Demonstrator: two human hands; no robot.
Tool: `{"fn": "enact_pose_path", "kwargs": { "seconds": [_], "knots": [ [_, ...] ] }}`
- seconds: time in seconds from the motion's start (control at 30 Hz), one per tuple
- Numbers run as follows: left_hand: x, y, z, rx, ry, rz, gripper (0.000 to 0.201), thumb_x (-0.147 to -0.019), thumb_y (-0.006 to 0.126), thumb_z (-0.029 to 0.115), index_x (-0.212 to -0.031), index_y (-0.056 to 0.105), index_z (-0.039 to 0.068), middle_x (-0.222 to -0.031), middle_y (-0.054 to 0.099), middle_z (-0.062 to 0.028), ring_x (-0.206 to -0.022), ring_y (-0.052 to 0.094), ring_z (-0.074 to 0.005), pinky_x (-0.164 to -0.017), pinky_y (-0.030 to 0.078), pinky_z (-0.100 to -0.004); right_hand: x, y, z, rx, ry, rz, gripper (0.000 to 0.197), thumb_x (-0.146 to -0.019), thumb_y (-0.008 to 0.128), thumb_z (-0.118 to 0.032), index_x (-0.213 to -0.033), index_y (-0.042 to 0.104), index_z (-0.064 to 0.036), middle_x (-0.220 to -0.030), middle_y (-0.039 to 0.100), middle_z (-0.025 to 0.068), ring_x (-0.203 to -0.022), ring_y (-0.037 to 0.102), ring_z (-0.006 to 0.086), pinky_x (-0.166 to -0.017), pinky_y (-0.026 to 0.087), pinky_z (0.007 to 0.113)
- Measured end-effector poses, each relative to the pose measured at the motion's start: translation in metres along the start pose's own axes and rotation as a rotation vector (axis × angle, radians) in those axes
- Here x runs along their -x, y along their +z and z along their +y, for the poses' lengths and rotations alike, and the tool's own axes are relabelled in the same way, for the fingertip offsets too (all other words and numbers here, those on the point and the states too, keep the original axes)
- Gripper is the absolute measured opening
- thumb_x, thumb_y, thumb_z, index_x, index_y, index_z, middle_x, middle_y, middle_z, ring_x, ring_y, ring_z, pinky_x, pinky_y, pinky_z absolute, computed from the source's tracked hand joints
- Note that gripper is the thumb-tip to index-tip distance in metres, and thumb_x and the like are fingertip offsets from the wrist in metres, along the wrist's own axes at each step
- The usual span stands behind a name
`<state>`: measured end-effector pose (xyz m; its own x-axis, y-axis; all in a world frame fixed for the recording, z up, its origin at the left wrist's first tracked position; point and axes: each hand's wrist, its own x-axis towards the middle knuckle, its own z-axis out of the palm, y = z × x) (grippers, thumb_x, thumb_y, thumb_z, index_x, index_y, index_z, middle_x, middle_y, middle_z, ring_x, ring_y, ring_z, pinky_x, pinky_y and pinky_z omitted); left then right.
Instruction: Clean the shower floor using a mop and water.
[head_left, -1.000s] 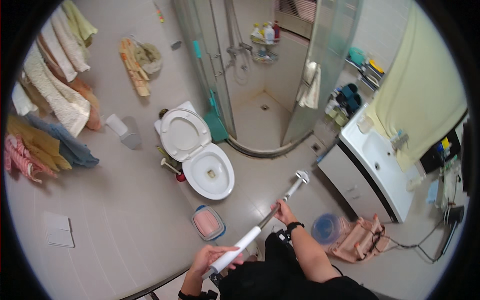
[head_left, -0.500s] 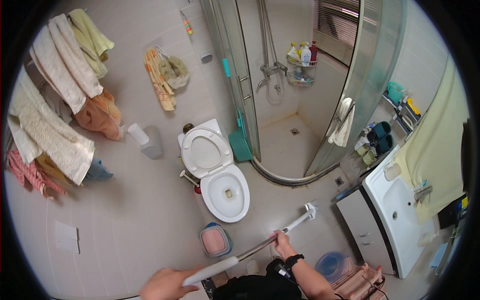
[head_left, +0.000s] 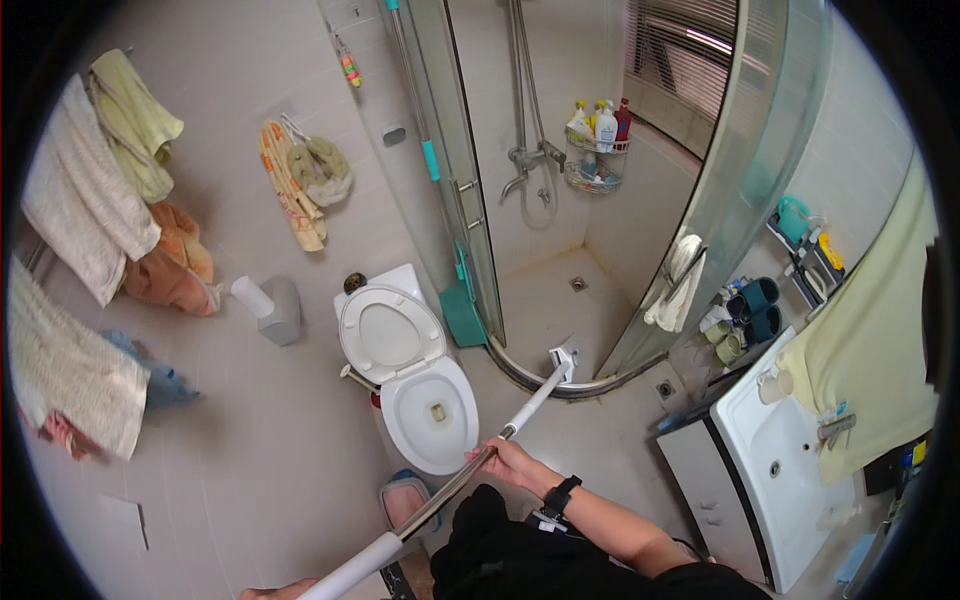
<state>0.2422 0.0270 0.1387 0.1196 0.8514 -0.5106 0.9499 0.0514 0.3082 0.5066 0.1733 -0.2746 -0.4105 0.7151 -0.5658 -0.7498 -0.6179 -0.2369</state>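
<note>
A long mop point(head_left: 455, 488) with a silver pole, white sleeves and a small white head slants across the view from lower left toward the shower. My right hand point(head_left: 503, 463) is closed around the silver part, just below the upper white sleeve; a black watch is on that wrist. At the lower edge my left hand point(head_left: 280, 592) is by the white end grip, mostly cut off by the frame, its fingers wrapped at the handle. The mop head point(head_left: 564, 364) is at the curved shower threshold point(head_left: 590, 392), next to the glass door.
Left of the pole stands the toilet point(head_left: 430, 415), its lid raised, with a lined waste bin point(head_left: 405, 498) nearby. At right are a sink point(head_left: 745, 440) and cabinet point(head_left: 690, 462). Towels point(head_left: 85, 190) hang on the left wall. A teal dustpan point(head_left: 463, 315) leans by the glass.
The mop head has moved from the floor before the cabinet, up and left to the shower threshold. My left hand has dropped toward the lower edge; the view has shifted a little.
</note>
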Motion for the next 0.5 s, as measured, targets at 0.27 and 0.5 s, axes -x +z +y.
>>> {"fn": "enact_pose_path", "kwargs": {
  "seconds": [0.27, 0.5],
  "knots": [
    [-0.171, 0.019, 0.036, 0.242, 0.057, 0.091, 0.043, -0.070, 0.070, 0.026, -0.107, 0.058, 0.006, -0.082, 0.062, -0.0200, -0.077, 0.060, -0.0379, -0.066, 0.047, -0.0417, -0.144, -0.045, -0.103, -0.351, -0.229, 0.041, 0.021, -0.085, 0.050, -0.010, -0.065, 0.045, -0.0060, -0.058, 0.051, 0.0057, -0.060, 0.053, 0.0198, -0.063, 0.044, 0.030],
    [-0.330, 0.037, 0.042, -0.139, 0.165, 0.038, 0.042, -0.083, 0.055, 0.036, -0.109, 0.048, 0.005, -0.071, 0.059, -0.0175, -0.066, 0.058, -0.0384, -0.059, 0.047, -0.0461, -0.242, -0.088, -0.196, -0.942, -0.105, -0.008, 0.030, -0.075, 0.051, -0.010, -0.053, 0.030, -0.0136, -0.044, 0.028, -0.0066, -0.035, 0.028, 0.0053, -0.044, 0.030, 0.019]
  ]
}}
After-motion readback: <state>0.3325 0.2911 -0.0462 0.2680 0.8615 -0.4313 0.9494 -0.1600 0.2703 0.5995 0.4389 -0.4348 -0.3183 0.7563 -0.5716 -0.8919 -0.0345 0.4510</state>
